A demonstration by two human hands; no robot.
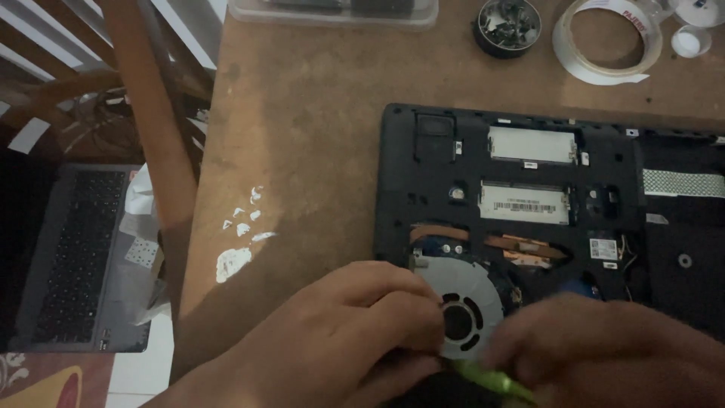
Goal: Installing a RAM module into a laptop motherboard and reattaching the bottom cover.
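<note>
An opened black laptop base (423,174) lies upside down on a brown wooden table (302,136), with its round grey cooling fan (464,291) and copper heat pipes (521,249) exposed. My left hand (340,332) rests on the near left corner of the laptop, fingertips touching the fan's edge. My right hand (604,351) is blurred and holds a green-handled screwdriver (491,378) that points toward the fan's lower edge. The tool's tip is hidden between my hands.
A roll of clear tape (604,38), a small round dish of screws (507,26), a white cap (690,41) and a clear plastic tray (332,11) sit along the far edge. White paint chips (238,242) mark the table. Another laptop (75,257) lies on the floor beside a wooden chair (151,128).
</note>
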